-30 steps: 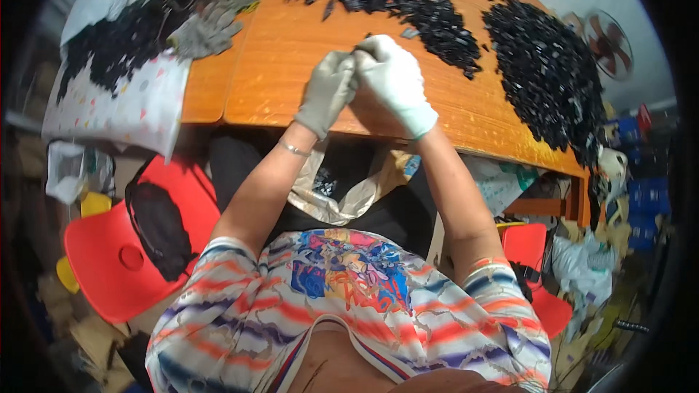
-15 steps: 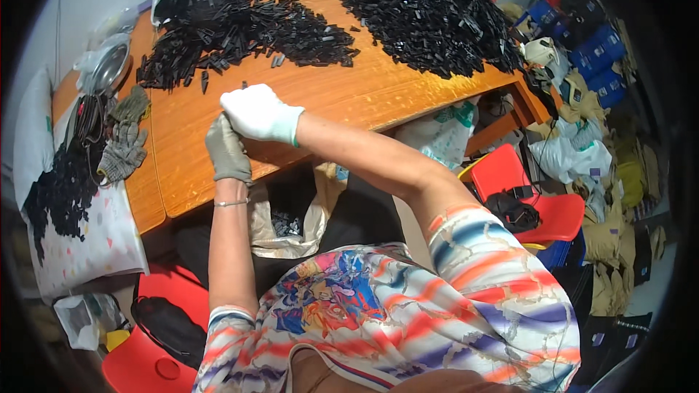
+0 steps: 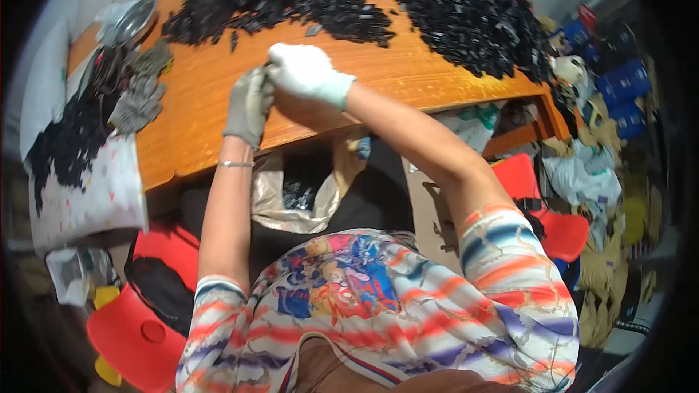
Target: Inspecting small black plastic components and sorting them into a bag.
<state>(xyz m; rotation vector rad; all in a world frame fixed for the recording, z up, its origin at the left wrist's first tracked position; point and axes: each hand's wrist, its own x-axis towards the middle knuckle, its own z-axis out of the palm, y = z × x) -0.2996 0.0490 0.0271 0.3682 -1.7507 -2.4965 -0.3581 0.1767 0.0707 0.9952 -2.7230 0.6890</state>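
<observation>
My left hand (image 3: pixel 249 105), in a grey work glove, and my right hand (image 3: pixel 306 74), in a white glove with a pale green cuff, meet above the near part of the wooden table (image 3: pixel 200 120). Both sets of fingers are bent and pressed together at the fingertips. Whatever lies between them is too small or hidden to make out. Just beyond spreads a loose heap of small black plastic-looking pieces (image 3: pixel 251 4). A larger heap of similar black pieces (image 3: pixel 473 18) lies to the right. Below the table edge, an open pale bag (image 3: pixel 331 200) at my lap holds some dark pieces.
Spare grey gloves (image 3: pixel 138 102), a metal bowl (image 3: pixel 136 18) and more black pieces (image 3: pixel 62 135) lie at the left. Red chairs stand at the left (image 3: pixel 131 331) and right (image 3: pixel 564 233). Blue bins (image 3: pixel 622 84) and plastic bags (image 3: pixel 582 175) crowd the far right.
The view has shifted, so the table and heaps sit higher and farther right in the picture. My hands stay together over nearly the same spot of the table.
</observation>
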